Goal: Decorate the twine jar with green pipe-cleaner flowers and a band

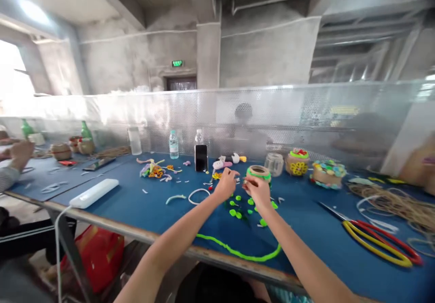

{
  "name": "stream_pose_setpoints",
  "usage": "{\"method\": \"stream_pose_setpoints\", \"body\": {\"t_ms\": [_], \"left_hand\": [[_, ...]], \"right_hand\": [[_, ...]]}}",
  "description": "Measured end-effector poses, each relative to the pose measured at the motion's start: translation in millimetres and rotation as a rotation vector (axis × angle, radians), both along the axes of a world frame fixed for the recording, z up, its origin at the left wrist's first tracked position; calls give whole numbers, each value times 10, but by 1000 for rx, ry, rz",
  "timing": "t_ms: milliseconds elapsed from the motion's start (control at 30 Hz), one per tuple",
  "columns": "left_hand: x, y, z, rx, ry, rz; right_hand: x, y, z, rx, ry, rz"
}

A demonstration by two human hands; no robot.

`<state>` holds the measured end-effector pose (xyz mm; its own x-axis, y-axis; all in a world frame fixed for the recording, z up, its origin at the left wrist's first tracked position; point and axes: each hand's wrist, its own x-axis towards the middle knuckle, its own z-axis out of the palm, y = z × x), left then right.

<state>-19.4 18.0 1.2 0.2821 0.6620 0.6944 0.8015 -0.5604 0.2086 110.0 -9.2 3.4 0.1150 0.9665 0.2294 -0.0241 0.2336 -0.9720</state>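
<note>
My left hand (226,186) is raised over the blue table with bent fingers pointing right. Any small thing between its fingertips is too small to make out. Close beside it, my right hand (257,190) pinches its fingers together, and what they hold is hidden. Just behind the right hand stands a jar (258,170) with a bright green band around its rim, partly covered by that hand. Several small green pieces (235,213) lie scattered below both hands. A long green fuzzy strand (238,252) curves along the table's front edge, under my forearms.
Large scissors (374,239) with red and yellow handles lie at right, near twine (401,205). Decorated jars (297,163), a clear jar (273,164), a phone (201,158) and bottles (173,145) stand behind. A white power strip (94,193) lies left, near another person's hand (21,152).
</note>
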Motion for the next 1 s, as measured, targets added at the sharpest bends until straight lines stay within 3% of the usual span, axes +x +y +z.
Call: {"method": "stream_pose_setpoints", "body": {"t_ms": [167, 500, 1000], "left_hand": [[-8, -46, -67, -63, -57, -25], [-73, -103, -39, -89, 4, -51], [-217, -51, -9, -6, 111, -132]], "right_hand": [[53, 50, -117, -5, -83, 15], [18, -58, -59, 47, 54, 101], [57, 72, -145, -37, -122, 224]]}}
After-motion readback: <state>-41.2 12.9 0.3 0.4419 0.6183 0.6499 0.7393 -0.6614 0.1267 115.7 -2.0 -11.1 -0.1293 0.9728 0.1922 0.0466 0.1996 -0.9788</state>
